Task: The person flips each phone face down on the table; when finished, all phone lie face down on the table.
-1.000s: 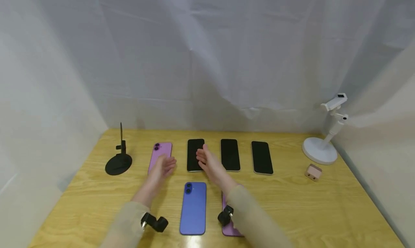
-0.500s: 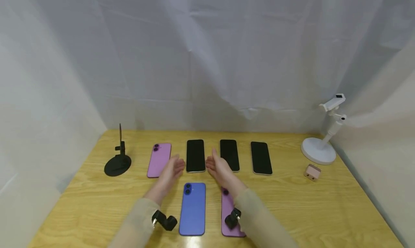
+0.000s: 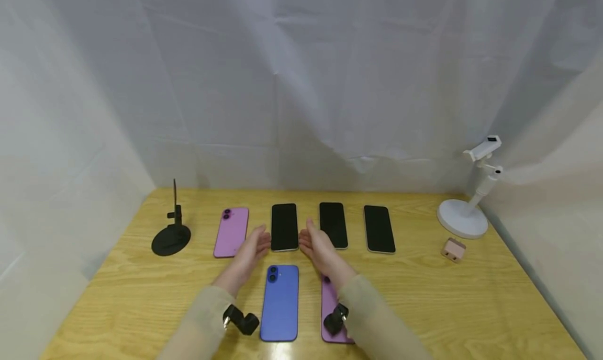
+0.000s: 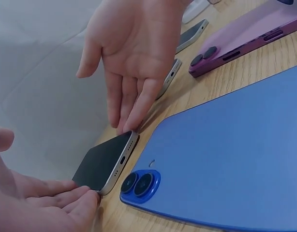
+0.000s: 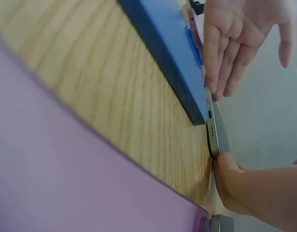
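Observation:
A phone (image 3: 285,227) lies screen up on the wooden table, its dark screen framed by a pale edge. My left hand (image 3: 247,251) touches its left edge with straight fingertips. On the other side, the straight fingers of my right hand (image 3: 322,249) touch the right edge; the left wrist view shows both hands' fingertips against this phone (image 4: 104,163), palms facing inward. A blue phone (image 3: 280,303) lies back up between my forearms. Beneath my right wrist is a purple phone (image 3: 328,300), partly covered by the sleeve and wrist camera.
Another purple phone (image 3: 231,231) lies back up beside my left hand. Two more dark-screened phones, one (image 3: 334,223) behind my right hand and one (image 3: 379,229) farther right, share the row. A black stand (image 3: 171,239) is left; a white stand (image 3: 462,218) and pink charger (image 3: 454,249) are right.
Both hands have moved rightward; the left has left the upper purple phone and the right no longer overlaps the central phone. Over the last half second they have settled against its sides.

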Demonstrator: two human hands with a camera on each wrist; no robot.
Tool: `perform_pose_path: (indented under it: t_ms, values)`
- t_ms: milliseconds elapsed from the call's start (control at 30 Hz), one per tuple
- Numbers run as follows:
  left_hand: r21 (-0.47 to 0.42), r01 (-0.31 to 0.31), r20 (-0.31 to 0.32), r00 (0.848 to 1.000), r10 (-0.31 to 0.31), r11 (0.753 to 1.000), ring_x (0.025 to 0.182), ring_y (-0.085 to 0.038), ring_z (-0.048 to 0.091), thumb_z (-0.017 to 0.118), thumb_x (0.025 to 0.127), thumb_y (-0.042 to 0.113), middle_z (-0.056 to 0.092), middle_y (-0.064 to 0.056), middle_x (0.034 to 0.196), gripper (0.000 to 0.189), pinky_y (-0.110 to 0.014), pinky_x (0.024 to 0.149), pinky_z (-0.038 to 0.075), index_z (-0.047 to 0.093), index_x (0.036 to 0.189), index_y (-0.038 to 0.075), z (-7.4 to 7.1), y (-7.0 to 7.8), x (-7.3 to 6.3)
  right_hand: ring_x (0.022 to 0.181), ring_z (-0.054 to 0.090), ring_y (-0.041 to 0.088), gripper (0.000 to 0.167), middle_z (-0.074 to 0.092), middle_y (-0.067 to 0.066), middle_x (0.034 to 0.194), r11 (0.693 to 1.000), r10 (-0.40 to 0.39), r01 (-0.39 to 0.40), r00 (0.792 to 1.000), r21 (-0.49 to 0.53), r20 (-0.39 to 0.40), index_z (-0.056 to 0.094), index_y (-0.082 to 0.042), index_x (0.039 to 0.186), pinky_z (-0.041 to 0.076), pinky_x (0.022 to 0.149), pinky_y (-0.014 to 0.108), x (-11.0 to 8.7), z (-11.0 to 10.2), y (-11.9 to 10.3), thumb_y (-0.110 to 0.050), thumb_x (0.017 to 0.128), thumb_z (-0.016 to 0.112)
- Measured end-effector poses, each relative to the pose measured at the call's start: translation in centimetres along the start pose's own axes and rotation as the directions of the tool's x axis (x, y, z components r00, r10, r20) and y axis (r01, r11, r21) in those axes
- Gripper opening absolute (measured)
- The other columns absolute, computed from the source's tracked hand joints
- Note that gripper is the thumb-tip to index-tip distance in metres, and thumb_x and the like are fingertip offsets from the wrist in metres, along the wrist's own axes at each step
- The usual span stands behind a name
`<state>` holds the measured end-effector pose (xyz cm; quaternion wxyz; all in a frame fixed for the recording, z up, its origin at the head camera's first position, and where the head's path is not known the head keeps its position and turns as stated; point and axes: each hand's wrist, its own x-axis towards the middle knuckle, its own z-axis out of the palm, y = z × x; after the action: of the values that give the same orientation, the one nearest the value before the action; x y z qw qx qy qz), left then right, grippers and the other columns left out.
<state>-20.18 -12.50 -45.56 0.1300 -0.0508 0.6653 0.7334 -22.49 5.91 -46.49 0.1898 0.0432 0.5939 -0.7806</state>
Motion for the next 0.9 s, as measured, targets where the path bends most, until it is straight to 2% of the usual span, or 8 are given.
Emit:
perform_pose_path:
  t_ms: [233,733,833,900]
  values:
    - [-0.001,0.002,0.012,1.0,-0.002,1.0,0.134,-0.045,0.026,0.032,0.101,0.036,0.025,-0.036,0.145,0.069,-0.046,0.115,0.018,0.022,0.139,-0.021,-0.13,0.02,-0.24,0.132,0.031,0.044,0.067,0.031,0.038,0.14,0.997,-0.007,0.009,1.0,0.08,-0.029,0.026,0.022,0.137,0.028,0.112,0.044,-0.1,-0.01,0.07,-0.037,0.105,0.031]
    - [0.027,-0.003,0.003,1.0,0.003,1.0,0.134,-0.045,0.027,0.033,0.101,0.037,0.028,-0.036,0.143,0.069,-0.046,0.115,0.02,0.024,0.139,-0.02,-0.16,-0.04,-0.06,0.132,0.031,0.044,0.069,0.03,0.037,0.141,0.991,-0.003,0.006,1.0,0.131,-0.026,0.025,0.021,0.138,0.028,0.112,0.043,0.03,-0.23,0.34,-0.038,0.104,0.034]
    - [0.048,-0.008,-0.019,1.0,0.009,0.999,0.132,-0.044,0.03,0.036,0.101,0.033,0.03,-0.036,0.142,0.065,-0.047,0.113,0.024,0.026,0.138,-0.019,-0.04,-0.06,-0.01,0.123,0.041,0.037,0.06,0.038,0.033,0.134,0.991,0.009,0.0,0.998,0.135,-0.066,0.031,0.019,0.135,0.032,0.11,0.042,0.25,-0.07,0.41,-0.031,0.103,0.041]
    - [0.067,-0.009,-0.035,0.999,0.011,0.998,0.131,-0.044,0.033,0.038,0.101,0.031,0.033,-0.036,0.14,0.063,-0.047,0.112,0.027,0.028,0.138,-0.019,0.02,-0.04,-0.02,0.109,0.049,0.028,0.051,0.046,0.026,0.123,0.993,0.012,-0.001,0.995,0.116,-0.097,0.036,0.018,0.131,0.037,0.107,0.04,0.47,0.12,0.52,-0.023,0.101,0.045]
